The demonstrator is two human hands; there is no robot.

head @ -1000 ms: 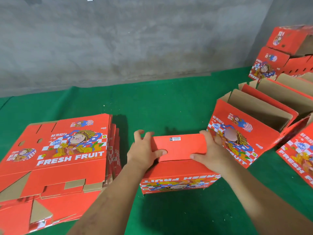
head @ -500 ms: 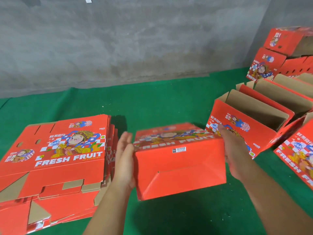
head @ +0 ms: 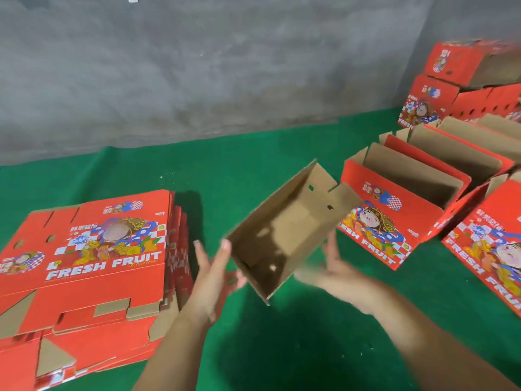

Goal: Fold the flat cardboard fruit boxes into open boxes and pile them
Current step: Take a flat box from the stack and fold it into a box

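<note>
A folded box [head: 284, 232] hangs in the air at the centre, tilted, its brown open inside facing me. My left hand [head: 214, 275] presses flat against its left wall with fingers straight. My right hand [head: 335, 266], blurred, supports the box from below on the right. A stack of flat red "FRESH FRUIT" boxes [head: 90, 263] lies on the left. Several folded open boxes [head: 408, 198] stand nested in a row on the right.
A green mat [head: 239, 170] covers the floor. A grey concrete wall [head: 197, 66] runs along the back. More red boxes [head: 465, 80] are piled in the far right corner. Another printed red box [head: 493, 244] sits at the right edge.
The box was upside down on the mat, then lifted with its red bottom toward me. It has now turned over, showing its open brown inside, and shifted toward the right.
</note>
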